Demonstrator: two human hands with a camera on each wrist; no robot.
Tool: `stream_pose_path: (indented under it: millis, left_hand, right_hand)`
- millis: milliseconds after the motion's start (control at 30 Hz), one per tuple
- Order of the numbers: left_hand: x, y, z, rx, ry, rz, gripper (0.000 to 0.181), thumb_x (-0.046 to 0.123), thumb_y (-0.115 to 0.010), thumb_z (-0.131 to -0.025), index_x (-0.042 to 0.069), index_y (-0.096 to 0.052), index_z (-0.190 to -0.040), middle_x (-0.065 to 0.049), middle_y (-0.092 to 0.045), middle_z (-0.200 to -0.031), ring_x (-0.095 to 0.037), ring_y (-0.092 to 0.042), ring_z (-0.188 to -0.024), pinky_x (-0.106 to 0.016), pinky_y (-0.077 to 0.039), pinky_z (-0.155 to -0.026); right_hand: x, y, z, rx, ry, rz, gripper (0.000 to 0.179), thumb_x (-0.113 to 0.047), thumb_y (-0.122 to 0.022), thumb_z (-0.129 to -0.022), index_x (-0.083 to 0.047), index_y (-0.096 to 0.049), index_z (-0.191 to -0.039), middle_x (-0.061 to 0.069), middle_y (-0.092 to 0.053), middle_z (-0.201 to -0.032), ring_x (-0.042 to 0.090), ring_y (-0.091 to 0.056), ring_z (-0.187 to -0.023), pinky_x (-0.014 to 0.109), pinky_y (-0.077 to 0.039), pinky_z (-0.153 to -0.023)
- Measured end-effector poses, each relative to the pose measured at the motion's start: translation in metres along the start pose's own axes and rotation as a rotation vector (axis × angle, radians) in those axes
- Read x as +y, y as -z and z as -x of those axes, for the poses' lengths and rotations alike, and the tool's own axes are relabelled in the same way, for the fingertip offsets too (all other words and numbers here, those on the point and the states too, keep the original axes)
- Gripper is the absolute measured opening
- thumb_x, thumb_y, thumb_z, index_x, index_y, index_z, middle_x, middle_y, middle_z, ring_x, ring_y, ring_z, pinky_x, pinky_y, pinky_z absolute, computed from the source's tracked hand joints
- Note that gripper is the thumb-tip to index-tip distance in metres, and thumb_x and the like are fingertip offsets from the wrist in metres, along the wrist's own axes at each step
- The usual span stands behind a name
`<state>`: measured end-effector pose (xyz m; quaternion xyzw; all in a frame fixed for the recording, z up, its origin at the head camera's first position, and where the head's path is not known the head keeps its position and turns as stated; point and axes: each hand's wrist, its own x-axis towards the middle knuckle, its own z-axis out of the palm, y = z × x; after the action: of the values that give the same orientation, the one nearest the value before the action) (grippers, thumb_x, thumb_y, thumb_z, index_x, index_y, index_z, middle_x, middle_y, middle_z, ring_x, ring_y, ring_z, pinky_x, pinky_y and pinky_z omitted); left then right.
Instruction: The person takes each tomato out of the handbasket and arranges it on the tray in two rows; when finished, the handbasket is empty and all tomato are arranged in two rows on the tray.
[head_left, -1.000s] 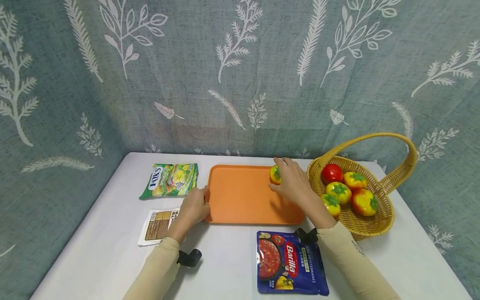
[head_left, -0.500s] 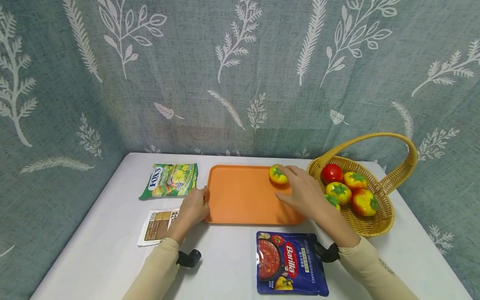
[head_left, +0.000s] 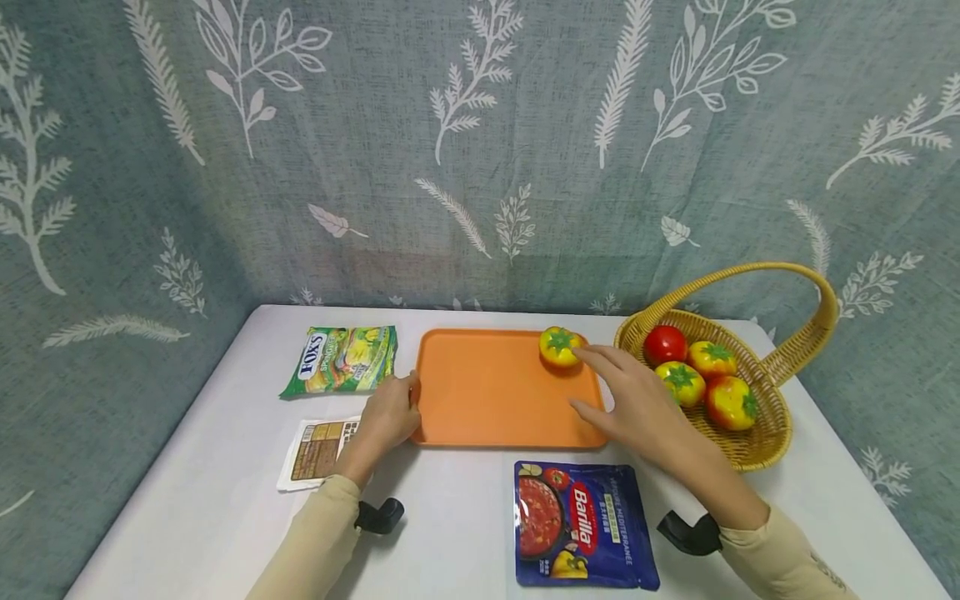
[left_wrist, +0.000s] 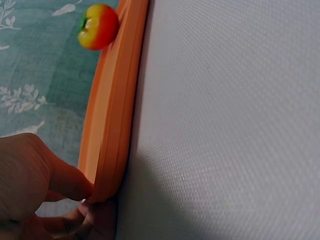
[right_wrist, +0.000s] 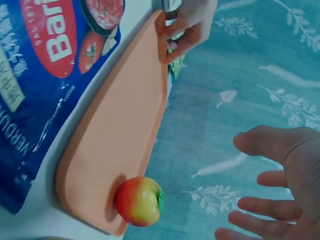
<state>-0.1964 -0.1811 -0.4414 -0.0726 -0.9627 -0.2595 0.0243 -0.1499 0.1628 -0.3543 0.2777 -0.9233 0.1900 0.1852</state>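
An orange tray (head_left: 487, 387) lies mid-table. My left hand (head_left: 390, 412) pinches its left rim between thumb and fingers, as the left wrist view shows up close on the hand (left_wrist: 30, 180). On the tray's far right corner sits a yellow and red persimmon (head_left: 560, 346) with a green leafy top. My right hand (head_left: 637, 400) hovers by the tray's right side, holding nothing, thumb and fingers spread. Its fingertips overlap the persimmon's right edge in the head view. The right wrist view has a gap between that hand (right_wrist: 295, 185) and the persimmon (right_wrist: 140, 201).
At right stands a woven basket (head_left: 776, 437) with a tall handle, holding a red tomato-like fruit (head_left: 665, 343) and several persimmons (head_left: 731, 403). A blue Barilla pouch (head_left: 585, 525) lies in front of the tray. Leftward are a green Fox's bag (head_left: 345, 360) and a brown-white packet (head_left: 318, 450).
My right hand has let go of the persimmon and drawn back to the right and nearer. More of the persimmon now shows. My left hand keeps its grip on the tray rim.
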Motion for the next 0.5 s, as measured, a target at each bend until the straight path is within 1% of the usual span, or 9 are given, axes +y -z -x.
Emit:
stream_pose_path:
  millis: [133, 300, 400, 500]
  left_hand:
    - [0.000, 0.000, -0.001, -0.002, -0.004, -0.003, 0.012, -0.008, -0.060, -0.082, 0.004, -0.056, -0.079, -0.008, -0.050, -0.069, -0.024, -0.049, -0.066, -0.033, -0.041, -0.055]
    - [0.000, 0.000, -0.001, 0.006, -0.009, -0.009, 0.010, -0.007, -0.059, -0.083, 0.002, -0.059, -0.081, -0.009, -0.050, -0.069, -0.024, -0.049, -0.067, -0.033, -0.041, -0.055]
    - [0.000, 0.000, -0.001, 0.008, -0.007, -0.010, 0.008, -0.007, -0.059, -0.084, 0.001, -0.060, -0.083, -0.009, -0.050, -0.070, -0.024, -0.049, -0.067, -0.033, -0.041, -0.055]
    - [0.000, 0.001, -0.001, -0.004, -0.001, -0.011, 0.008, -0.007, -0.060, -0.083, 0.001, -0.060, -0.084, -0.009, -0.051, -0.071, -0.025, -0.050, -0.067, -0.033, -0.042, -0.055]
  right_hand:
    - [0.000, 0.008, 0.010, 0.011, 0.032, 0.002, 0.062, -0.025, -0.084, -0.080, -0.003, -0.062, -0.133, 0.014, -0.062, -0.128, 0.033, -0.059, -0.115, 0.051, -0.051, -0.089]
    - [0.001, 0.020, 0.021, 0.040, 0.067, 0.010, 0.061, -0.022, -0.084, -0.078, -0.004, -0.063, -0.132, 0.015, -0.061, -0.129, 0.035, -0.059, -0.116, 0.053, -0.051, -0.089]
    - [0.001, 0.028, 0.029, 0.058, 0.069, 0.016, 0.059, -0.021, -0.084, -0.077, -0.005, -0.064, -0.130, 0.013, -0.062, -0.129, 0.034, -0.059, -0.116, 0.052, -0.051, -0.089]
    - [0.003, 0.036, 0.037, 0.069, 0.054, 0.007, 0.058, -0.018, -0.085, -0.076, -0.005, -0.065, -0.129, 0.011, -0.063, -0.129, 0.032, -0.060, -0.116, 0.051, -0.051, -0.090]
